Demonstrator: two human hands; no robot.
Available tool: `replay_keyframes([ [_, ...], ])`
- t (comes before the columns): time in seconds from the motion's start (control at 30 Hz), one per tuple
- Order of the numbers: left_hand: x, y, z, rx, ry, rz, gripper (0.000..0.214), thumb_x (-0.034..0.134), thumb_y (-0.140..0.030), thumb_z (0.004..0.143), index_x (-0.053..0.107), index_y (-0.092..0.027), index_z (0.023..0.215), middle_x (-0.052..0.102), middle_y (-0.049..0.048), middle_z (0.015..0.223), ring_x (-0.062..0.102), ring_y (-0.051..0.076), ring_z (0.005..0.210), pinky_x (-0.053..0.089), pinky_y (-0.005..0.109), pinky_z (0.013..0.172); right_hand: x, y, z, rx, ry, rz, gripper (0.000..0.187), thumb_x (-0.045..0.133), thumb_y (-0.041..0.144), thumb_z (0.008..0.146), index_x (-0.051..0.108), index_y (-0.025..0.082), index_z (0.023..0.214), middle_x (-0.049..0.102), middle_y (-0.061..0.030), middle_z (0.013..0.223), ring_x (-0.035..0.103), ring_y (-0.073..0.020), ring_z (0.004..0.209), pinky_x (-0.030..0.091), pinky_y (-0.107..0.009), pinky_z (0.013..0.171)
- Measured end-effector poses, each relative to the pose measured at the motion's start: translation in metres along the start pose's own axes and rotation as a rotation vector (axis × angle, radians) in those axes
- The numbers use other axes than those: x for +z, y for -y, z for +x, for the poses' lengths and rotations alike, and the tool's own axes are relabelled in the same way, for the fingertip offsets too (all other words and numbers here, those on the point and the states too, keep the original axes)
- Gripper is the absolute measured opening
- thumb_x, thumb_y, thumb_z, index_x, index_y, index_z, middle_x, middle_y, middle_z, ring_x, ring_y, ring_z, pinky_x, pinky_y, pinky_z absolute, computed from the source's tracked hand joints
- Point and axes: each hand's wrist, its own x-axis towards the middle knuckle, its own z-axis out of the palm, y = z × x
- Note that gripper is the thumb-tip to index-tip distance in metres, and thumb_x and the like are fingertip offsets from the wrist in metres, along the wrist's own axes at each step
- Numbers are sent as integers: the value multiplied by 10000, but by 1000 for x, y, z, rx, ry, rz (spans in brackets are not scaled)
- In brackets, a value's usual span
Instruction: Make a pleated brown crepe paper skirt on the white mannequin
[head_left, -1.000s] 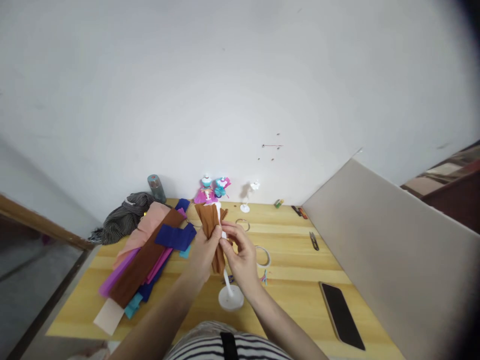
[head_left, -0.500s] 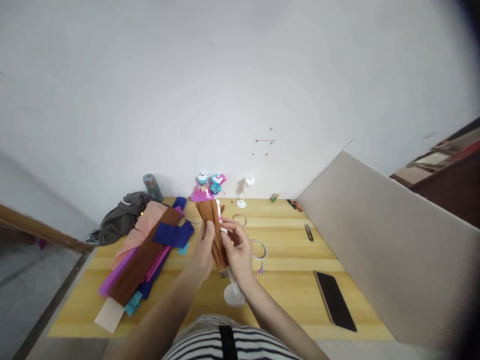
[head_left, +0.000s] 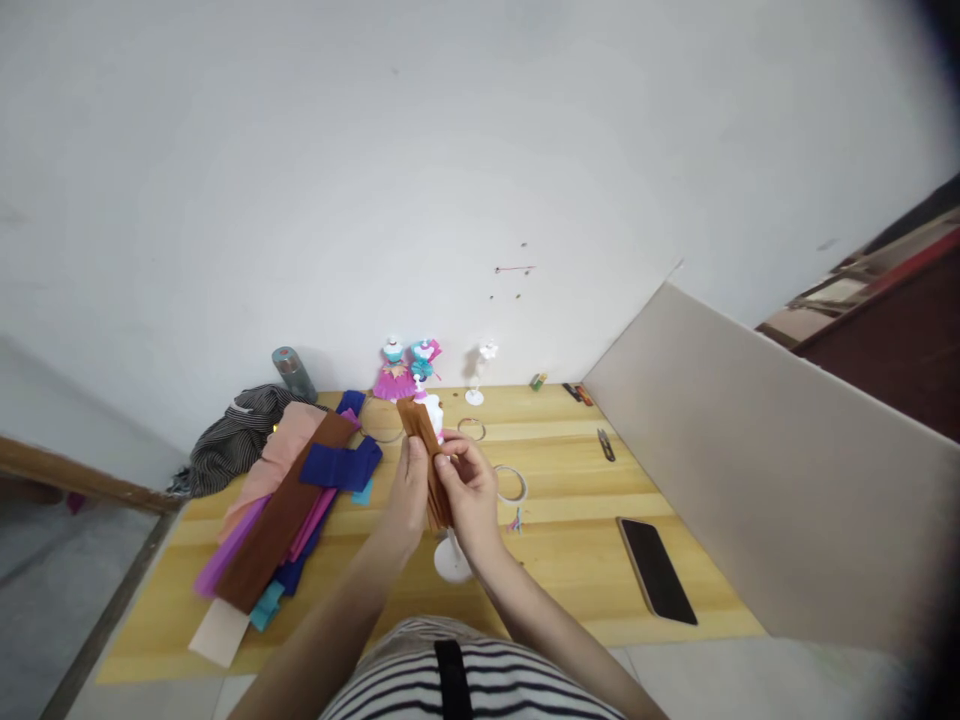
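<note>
Slightly up and leftward since before, the left hand [head_left: 409, 492] and right hand [head_left: 470, 490] each keep a grip clamped on the brown pleated paper strip [head_left: 420, 430] at centre frame, above the round white plastic stand base [head_left: 452, 563] on the yellow wooden worktop [head_left: 570, 470]; coloured paper sheets [head_left: 277, 520] lie at left.

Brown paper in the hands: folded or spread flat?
Folded: the brown paper is a narrow creased bundle, pinched between the left hand and the right hand.
</note>
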Motion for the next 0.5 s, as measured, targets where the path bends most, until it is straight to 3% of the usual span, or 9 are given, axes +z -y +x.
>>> replay_keyframes([
  [0.13, 6, -6, -2, 67, -9, 199, 361, 432, -448, 907, 551, -161, 1091, 609, 116, 1181, 541, 188, 1149, 373, 297, 1022, -1, 0, 1, 99, -26, 108, 130, 643, 291, 758, 562, 189, 752, 609, -69, 1036, 589, -189, 920, 455, -331, 848],
  [0.33, 13, 1, 2, 117, -68, 322, 292, 389, -419, 909, 525, -175, 993, 607, 143, 1111, 564, 240, 1097, 388, 377, 994, -1, -2, 0, 204, -94, 241, 168, 662, 322, 743, 562, 189, 723, 611, -56, 1016, 572, -183, 931, 437, -324, 857],
  [0.5, 17, 10, 3, 126, -132, 379, 245, 433, -413, 881, 538, -193, 906, 624, 149, 1037, 580, 276, 1051, 399, 401, 960, 1, -5, 0, 232, -207, 304, 214, 718, 306, 663, 564, 198, 767, 596, -10, 874, 545, -134, 762, 440, -276, 759],
])
